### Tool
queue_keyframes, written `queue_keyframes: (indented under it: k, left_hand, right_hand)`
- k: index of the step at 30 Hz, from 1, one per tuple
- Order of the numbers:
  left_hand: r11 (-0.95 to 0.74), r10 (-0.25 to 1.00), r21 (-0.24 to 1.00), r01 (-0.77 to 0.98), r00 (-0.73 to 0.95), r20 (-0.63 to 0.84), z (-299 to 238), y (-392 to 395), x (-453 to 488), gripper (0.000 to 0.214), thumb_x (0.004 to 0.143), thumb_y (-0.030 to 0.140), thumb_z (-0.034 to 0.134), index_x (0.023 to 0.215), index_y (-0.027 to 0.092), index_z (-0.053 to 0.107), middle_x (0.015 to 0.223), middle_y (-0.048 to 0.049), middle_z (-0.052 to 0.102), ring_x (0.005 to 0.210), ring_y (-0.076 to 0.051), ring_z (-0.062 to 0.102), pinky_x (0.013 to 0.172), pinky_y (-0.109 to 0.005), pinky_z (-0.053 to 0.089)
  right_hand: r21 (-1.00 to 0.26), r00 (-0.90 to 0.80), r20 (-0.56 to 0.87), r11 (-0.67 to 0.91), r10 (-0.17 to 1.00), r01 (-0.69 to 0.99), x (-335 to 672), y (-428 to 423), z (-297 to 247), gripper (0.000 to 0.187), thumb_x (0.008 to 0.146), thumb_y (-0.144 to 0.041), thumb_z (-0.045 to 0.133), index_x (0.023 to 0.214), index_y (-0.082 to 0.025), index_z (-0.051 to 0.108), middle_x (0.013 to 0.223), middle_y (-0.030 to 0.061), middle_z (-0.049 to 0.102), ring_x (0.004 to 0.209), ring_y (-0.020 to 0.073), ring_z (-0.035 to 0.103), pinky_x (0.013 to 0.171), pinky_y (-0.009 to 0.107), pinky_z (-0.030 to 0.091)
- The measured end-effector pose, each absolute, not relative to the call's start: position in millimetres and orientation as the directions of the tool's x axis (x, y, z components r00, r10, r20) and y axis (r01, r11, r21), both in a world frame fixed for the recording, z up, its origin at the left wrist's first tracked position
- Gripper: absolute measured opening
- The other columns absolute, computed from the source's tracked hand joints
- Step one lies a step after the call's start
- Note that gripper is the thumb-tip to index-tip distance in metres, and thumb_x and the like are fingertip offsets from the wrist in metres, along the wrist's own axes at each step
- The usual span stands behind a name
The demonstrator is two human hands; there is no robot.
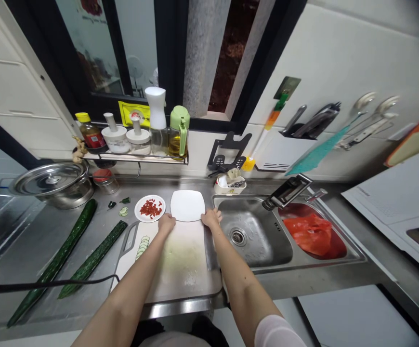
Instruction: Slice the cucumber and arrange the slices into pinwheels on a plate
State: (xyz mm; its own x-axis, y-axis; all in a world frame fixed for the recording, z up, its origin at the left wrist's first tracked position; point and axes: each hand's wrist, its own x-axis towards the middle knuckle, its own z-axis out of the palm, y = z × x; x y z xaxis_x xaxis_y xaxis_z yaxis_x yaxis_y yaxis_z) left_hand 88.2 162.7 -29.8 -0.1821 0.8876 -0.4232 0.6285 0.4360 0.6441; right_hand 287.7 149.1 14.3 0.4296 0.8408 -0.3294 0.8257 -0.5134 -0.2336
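A square white plate [187, 204] sits at the far end of a white cutting board [180, 262]. My left hand [166, 223] grips the plate's near left edge with curled fingers. At the plate's near right corner, my right hand [211, 219] holds it the same way. A row of cucumber slices [142, 245] lies on the board's left side. Just left of the square plate stands a small round plate with chopped red chilli [150, 208].
Two long cucumber pieces [75, 253] and a black cable [46, 284] lie on the steel counter at left, a lidded steel pot [52, 183] behind them. The sink [253, 236] at right holds a red bag [312, 233]. A shelf of bottles [137, 132] lines the wall.
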Motion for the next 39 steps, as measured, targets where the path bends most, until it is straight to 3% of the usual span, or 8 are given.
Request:
queue_keyframes:
  k: [10, 19, 26, 30, 32, 35, 39]
  left_hand:
    - [0.41, 0.908, 0.697, 0.588, -0.186, -0.376, -30, 164, 89, 0.01, 0.067, 0.021, 0.054, 0.074, 0.02, 0.061, 0.074, -0.0019, 0.07, 0.073, -0.019, 0.062, 0.064, -0.026, 0.04]
    - [0.348, 0.937, 0.807, 0.476, -0.142, -0.32, -9, 144, 95, 0.015, 0.073, 0.023, 0.049, 0.083, 0.019, 0.06, 0.073, -0.0008, 0.07, 0.067, -0.014, 0.062, 0.064, -0.022, 0.042]
    - [0.299, 0.954, 0.894, 0.335, -0.12, -0.274, 14, 101, 76, 0.023, 0.074, 0.034, 0.05, 0.088, 0.018, 0.058, 0.07, -0.0007, 0.07, 0.051, -0.012, 0.056, 0.05, -0.021, 0.038]
    - [0.26, 0.962, 0.957, 0.129, -0.124, -0.245, 21, 62, 61, 0.025, 0.07, 0.039, 0.055, 0.083, 0.019, 0.056, 0.064, 0.0006, 0.067, 0.045, -0.011, 0.05, 0.047, -0.021, 0.034]
    - [0.264, 0.961, 0.961, 0.088, -0.113, -0.254, 21, 41, 53, 0.026, 0.068, 0.041, 0.058, 0.081, 0.019, 0.055, 0.062, 0.0005, 0.066, 0.045, -0.011, 0.05, 0.047, -0.021, 0.034]
    - [0.302, 0.947, 0.953, 0.033, -0.128, -0.296, 15, 9, 40, 0.03, 0.065, 0.043, 0.06, 0.081, 0.019, 0.054, 0.06, 0.0009, 0.065, 0.044, -0.01, 0.048, 0.047, -0.021, 0.033]
    - [0.376, 0.919, 0.927, -0.006, -0.123, -0.374, 3, -23, 27, 0.038, 0.062, 0.048, 0.064, 0.084, 0.018, 0.053, 0.062, 0.0, 0.066, 0.04, -0.007, 0.04, 0.043, -0.02, 0.03]
  right_hand:
    - [-0.337, 0.471, -0.317, -0.562, 0.823, 0.755, 292, 146, 8, 0.024, 0.079, -0.03, 0.052, 0.095, -0.021, 0.067, 0.128, 0.0104, 0.043, 0.123, 0.03, 0.034, 0.098, 0.043, 0.031]
    - [-0.43, 0.49, -0.256, -0.552, 0.834, 0.715, 300, 126, 20, 0.021, 0.079, -0.031, 0.051, 0.094, -0.021, 0.063, 0.128, 0.0105, 0.043, 0.124, 0.0297, 0.032, 0.099, 0.041, 0.029]
    - [-0.673, 0.451, -0.063, -0.371, 0.89, 0.639, 294, 89, 29, 0.017, 0.073, -0.033, 0.055, 0.084, -0.02, 0.059, 0.12, 0.0106, 0.048, 0.12, 0.0296, 0.036, 0.097, 0.042, 0.031]
    - [-0.825, 0.389, 0.061, -0.173, 0.919, 0.538, 282, 59, 27, 0.016, 0.069, -0.034, 0.055, 0.077, -0.02, 0.054, 0.097, 0.0071, 0.057, 0.102, 0.0233, 0.052, 0.092, 0.037, 0.039]
    - [-0.91, 0.356, -0.008, -0.154, 0.934, 0.384, 274, 41, 22, 0.02, 0.07, -0.037, 0.053, 0.08, -0.02, 0.051, 0.083, 0.0031, 0.059, 0.078, 0.0182, 0.058, 0.077, 0.032, 0.046]
    - [-0.962, 0.286, -0.163, -0.217, 0.944, 0.167, 259, 13, 13, 0.023, 0.071, -0.04, 0.051, 0.083, -0.021, 0.045, 0.062, -0.004, 0.054, 0.053, 0.0137, 0.055, 0.055, 0.026, 0.044]
    - [-0.96, 0.294, -0.235, -0.269, 0.926, 0.08, 241, -18, 1, 0.025, 0.071, -0.041, 0.053, 0.082, -0.022, 0.041, 0.049, -0.0089, 0.048, 0.041, 0.0117, 0.051, 0.045, 0.022, 0.04]
